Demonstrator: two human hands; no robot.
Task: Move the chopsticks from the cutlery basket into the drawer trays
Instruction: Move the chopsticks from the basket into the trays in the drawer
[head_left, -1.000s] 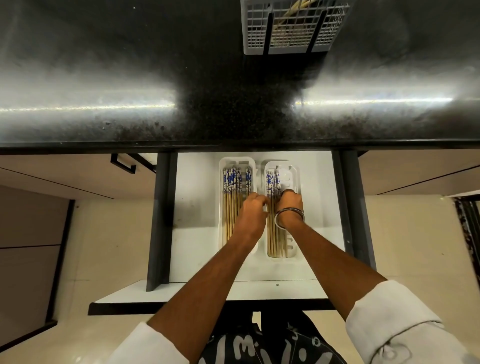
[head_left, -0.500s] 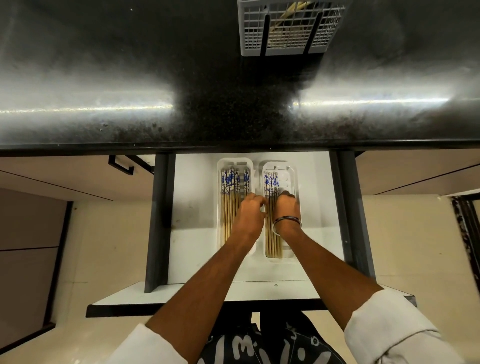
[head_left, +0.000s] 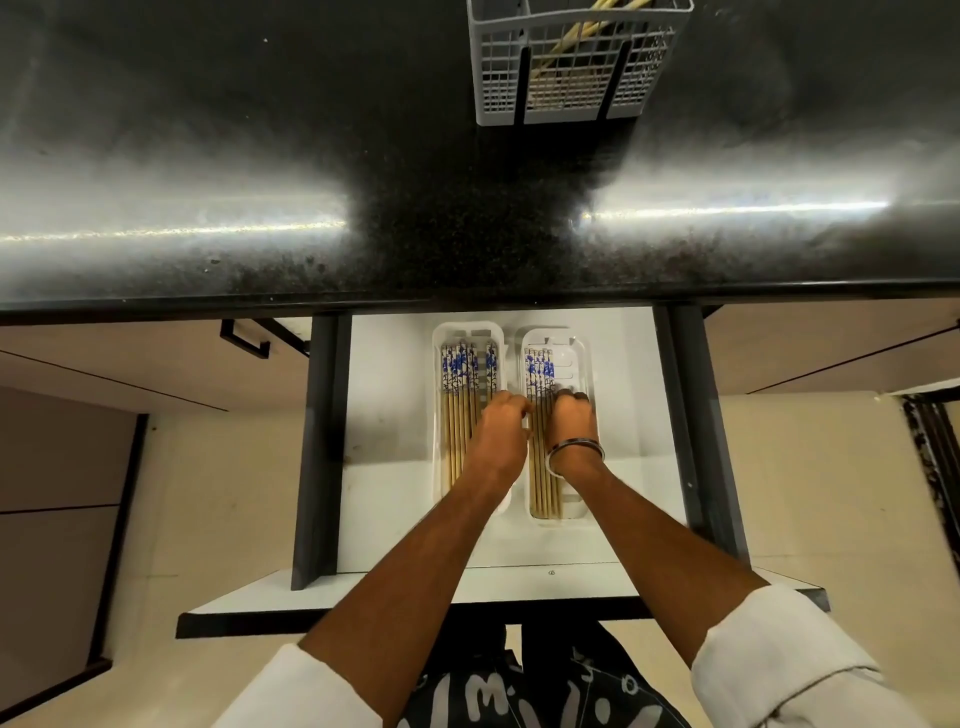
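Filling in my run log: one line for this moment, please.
stage: arranging chopsticks in right tray | left hand: over trays | right hand: on chopsticks | basket: some remain

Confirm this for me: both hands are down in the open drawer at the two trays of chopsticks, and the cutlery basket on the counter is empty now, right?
Not quite. The basket is not empty: the head view shows chopsticks leaning inside it. The rest holds: left hand and right hand are in the drawer at the trays.
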